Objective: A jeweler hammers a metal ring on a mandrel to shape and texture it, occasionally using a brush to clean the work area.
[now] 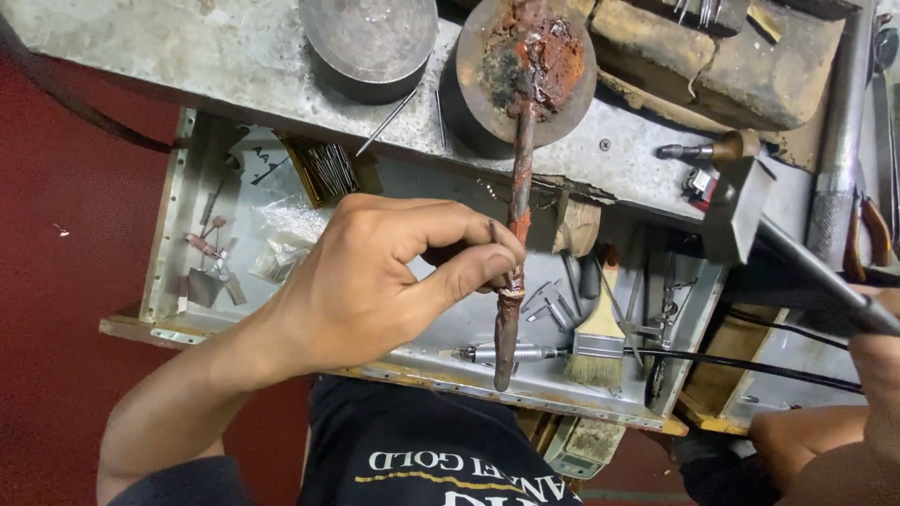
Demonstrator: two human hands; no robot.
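Note:
My left hand [375, 281] grips a rusty, wax-crusted stick [511, 309] between thumb and fingers, with a thin dark pin held against it at the fingertips. The stick's far end rests on a round metal block [572, 103] smeared with red and black wax. At the right edge, my right hand [881, 361] holds the dark handle of a metal hammer [736, 211]. The hammer's square head hangs just right of the stick, above the drawer.
An open metal drawer [178, 234] below the bench top holds a flat brush [598, 333], a rotary handpiece [511, 353], a box of thin needles [323, 169] and small tools. A second round metal block [370, 42] stands on the bench. Pliers [877, 234] lie far right.

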